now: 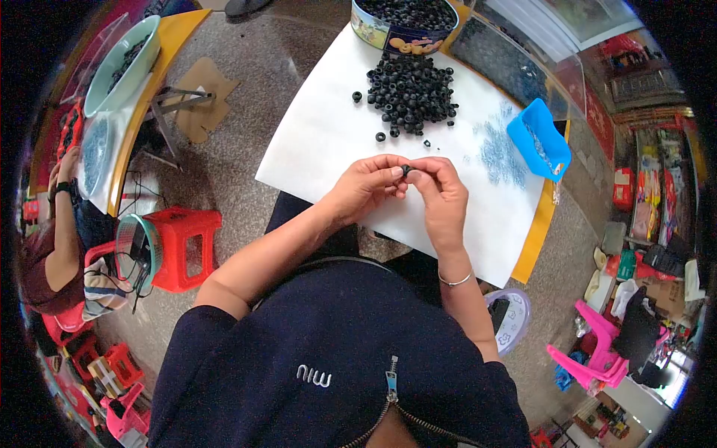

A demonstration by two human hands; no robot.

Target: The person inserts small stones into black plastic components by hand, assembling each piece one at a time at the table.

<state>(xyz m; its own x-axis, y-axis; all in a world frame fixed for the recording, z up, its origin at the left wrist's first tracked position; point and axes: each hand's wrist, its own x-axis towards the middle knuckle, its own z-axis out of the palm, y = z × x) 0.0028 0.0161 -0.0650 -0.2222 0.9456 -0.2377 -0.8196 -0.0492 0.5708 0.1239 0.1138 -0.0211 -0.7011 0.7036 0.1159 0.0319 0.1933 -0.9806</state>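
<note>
Above the near part of the white sheet [314, 134], both hands meet fingertip to fingertip. A small round black piece [406, 170] with a hole sits pinched between them. My left hand [366, 185] holds it between thumb and forefinger. From the other side, my right hand [445, 196] is closed on the same piece, its thumb and fingertips touching it. Just beyond the hands lies a heap of black pieces [411, 93] of the same kind, several of them loose around its edge. To the right, tiny pale-blue bits [500, 157] are spread over the sheet.
A decorated tin [373, 31] full of black pieces stands at the back. The blue tray [539, 138] at the right edge holds small clear bits. On the left, a co-worker's arm [66, 239] reaches to another table, near a red stool [183, 246] and a pale green basin [123, 67].
</note>
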